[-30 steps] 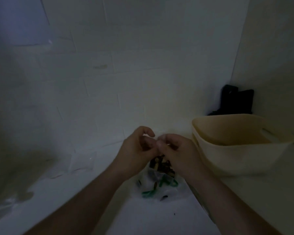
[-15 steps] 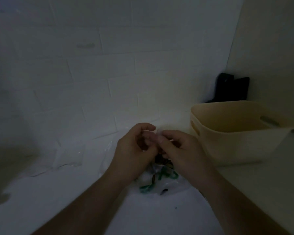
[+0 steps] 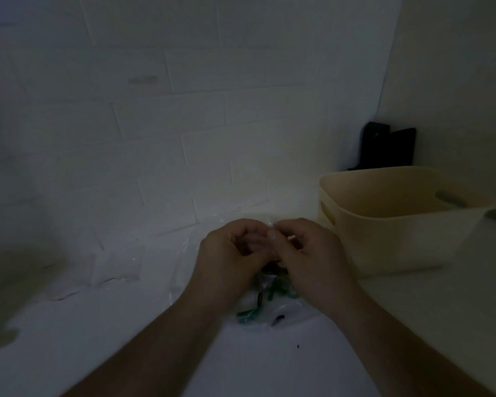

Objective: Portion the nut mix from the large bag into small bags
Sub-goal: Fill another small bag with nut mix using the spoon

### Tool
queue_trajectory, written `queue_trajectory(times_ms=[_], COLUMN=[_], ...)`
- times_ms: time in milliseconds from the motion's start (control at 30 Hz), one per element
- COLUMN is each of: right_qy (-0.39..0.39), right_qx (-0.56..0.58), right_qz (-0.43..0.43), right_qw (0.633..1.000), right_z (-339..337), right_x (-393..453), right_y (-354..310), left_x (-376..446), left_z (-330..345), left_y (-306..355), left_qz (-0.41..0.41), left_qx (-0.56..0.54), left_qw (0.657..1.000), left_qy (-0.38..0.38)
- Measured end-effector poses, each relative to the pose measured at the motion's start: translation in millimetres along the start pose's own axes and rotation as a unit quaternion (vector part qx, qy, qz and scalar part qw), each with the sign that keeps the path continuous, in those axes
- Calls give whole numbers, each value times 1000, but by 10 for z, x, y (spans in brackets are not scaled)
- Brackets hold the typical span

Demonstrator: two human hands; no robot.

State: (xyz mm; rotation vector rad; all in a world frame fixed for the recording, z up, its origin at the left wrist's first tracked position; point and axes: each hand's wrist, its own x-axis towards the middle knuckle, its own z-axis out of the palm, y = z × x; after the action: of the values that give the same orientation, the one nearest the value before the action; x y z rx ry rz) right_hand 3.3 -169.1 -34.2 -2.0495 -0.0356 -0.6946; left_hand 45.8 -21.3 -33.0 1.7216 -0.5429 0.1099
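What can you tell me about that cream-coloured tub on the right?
The tub is a pale cream, smooth plastic-looking bin with rounded corners and slot handles cut into its end walls. It stands upright on the white counter, to the right of the hands, near the corner of the walls. Nothing touches it. Its inside is dim; no contents can be made out.

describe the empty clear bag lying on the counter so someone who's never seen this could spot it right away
Start at the cream plastic tub on the right of the white counter, then look left past both hands to the foot of the tiled wall. The small clear bag lies flat there. Unlike the clear bag under the hands, it shows no dark or green pieces inside.
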Motion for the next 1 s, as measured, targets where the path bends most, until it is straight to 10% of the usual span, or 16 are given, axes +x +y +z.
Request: queue_trajectory(times_ms=[300, 567, 733, 1000], right_qy=[10, -92, -113, -71], right_qx=[-8, 53, 135, 69], right_qz=[37, 41, 118, 99], right_qw=[999, 993, 977, 990], right_z=[-68, -112, -127, -193], right_x=[64, 14, -8, 47], right_y=[128, -73, -131, -31], left_x=[41, 100, 57, 105], left_z=[11, -144, -128, -203], left_y=[-32, -180, -229, -239], left_qz=[23, 322, 194, 241], left_qx=[-50, 370, 284, 283], left_qw=[991, 871, 933, 921], left_qy=[119, -35, -103, -118])
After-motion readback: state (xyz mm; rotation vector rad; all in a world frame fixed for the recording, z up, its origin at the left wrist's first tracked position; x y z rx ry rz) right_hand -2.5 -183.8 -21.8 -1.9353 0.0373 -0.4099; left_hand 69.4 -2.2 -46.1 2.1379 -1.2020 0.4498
